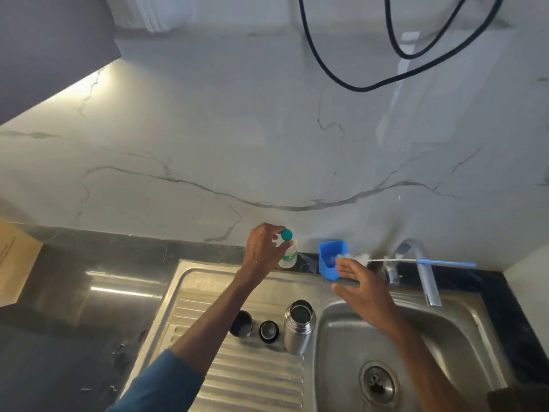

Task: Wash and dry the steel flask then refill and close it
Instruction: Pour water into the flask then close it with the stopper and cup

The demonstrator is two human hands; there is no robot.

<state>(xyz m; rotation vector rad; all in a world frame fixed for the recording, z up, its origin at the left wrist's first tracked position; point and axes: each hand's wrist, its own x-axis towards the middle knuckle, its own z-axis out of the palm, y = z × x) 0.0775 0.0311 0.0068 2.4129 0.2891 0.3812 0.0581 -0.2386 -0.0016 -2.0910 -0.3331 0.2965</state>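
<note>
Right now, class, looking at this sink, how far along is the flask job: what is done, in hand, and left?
Done: the steel flask stands open on the drainboard, its cup and stopper beside it. In hand: the left hand grips a small teal-capped bottle; the right hand, open, is near the bottle brush. Left: washing, drying, refilling and closing.

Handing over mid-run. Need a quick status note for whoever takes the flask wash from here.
Left hand grips the teal-capped bottle at the back of the counter.
Right hand open, fingers near the bottle brush lying across the blue holder.
Steel flask upright and open on the drainboard; its stopper and cup lid beside it.
Done: flask opened.
Left: wash, dry, refill, close.
</note>
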